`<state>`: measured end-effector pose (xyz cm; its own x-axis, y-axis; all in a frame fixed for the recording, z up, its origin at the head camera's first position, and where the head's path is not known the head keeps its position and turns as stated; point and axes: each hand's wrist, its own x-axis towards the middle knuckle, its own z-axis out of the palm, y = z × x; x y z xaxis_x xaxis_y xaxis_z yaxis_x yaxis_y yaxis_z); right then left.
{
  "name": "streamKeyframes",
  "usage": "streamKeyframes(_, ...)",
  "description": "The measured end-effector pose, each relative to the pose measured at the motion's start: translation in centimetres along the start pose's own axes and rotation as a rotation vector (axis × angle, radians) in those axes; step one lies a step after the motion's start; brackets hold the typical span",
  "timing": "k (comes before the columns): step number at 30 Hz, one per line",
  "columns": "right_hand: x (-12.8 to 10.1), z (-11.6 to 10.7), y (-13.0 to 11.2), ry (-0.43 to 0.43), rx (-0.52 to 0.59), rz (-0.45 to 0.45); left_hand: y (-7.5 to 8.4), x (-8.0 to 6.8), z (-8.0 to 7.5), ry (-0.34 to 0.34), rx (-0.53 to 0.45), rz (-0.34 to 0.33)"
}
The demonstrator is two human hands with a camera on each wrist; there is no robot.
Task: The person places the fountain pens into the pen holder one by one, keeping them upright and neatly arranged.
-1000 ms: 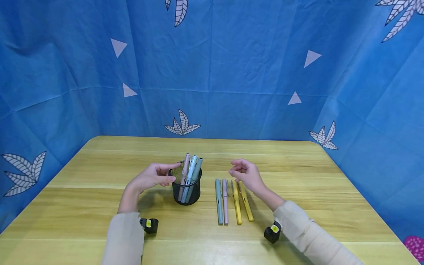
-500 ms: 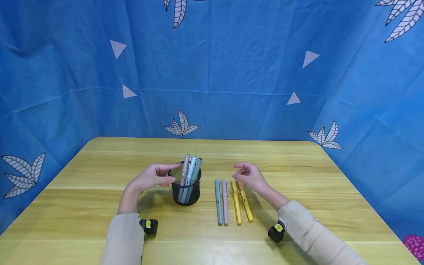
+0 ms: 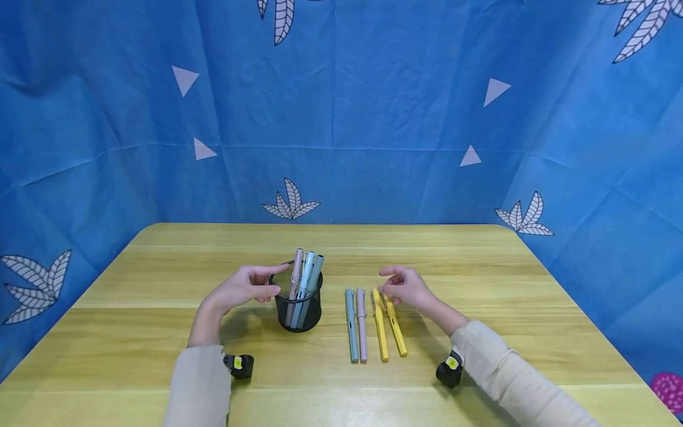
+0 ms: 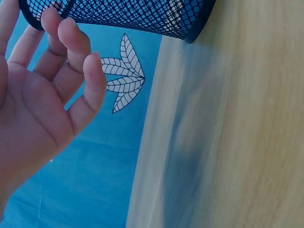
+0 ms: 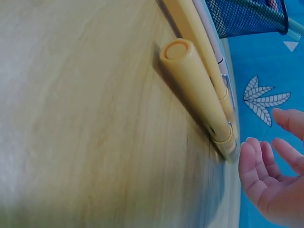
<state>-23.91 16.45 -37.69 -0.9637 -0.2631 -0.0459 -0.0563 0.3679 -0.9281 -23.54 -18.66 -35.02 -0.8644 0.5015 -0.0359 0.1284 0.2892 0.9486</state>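
Yellow pen (image 3: 395, 327) top is neared by the loosely curled, empty right hand (image 3: 407, 287); contact can't be confirmed. A pinch by the clip end is best made without nudging the neighbouring yellow pen (image 3: 380, 326). Mesh cup (image 3: 299, 308) is flanked by the relaxed, empty left hand (image 3: 242, 289).

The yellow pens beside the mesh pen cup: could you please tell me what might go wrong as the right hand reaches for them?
The two yellow pens lie close together, so the right hand might nudge both. The left hand only hovers by the mesh pen cup, which could tip with its three tall pens.
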Motion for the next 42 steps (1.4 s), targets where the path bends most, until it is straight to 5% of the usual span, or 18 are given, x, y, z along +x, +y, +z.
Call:
streamKeyframes(14, -0.2, -0.8, 0.8, -0.113, -0.019, 0.110, 0.2, 0.0, 0.0, 0.000, -0.008, -0.004)
streamKeyframes(42, 0.1, -1.3, 1.2, -0.123, -0.054, 0.195, -0.1, 0.1, 0.0, -0.006, -0.016, 0.009)
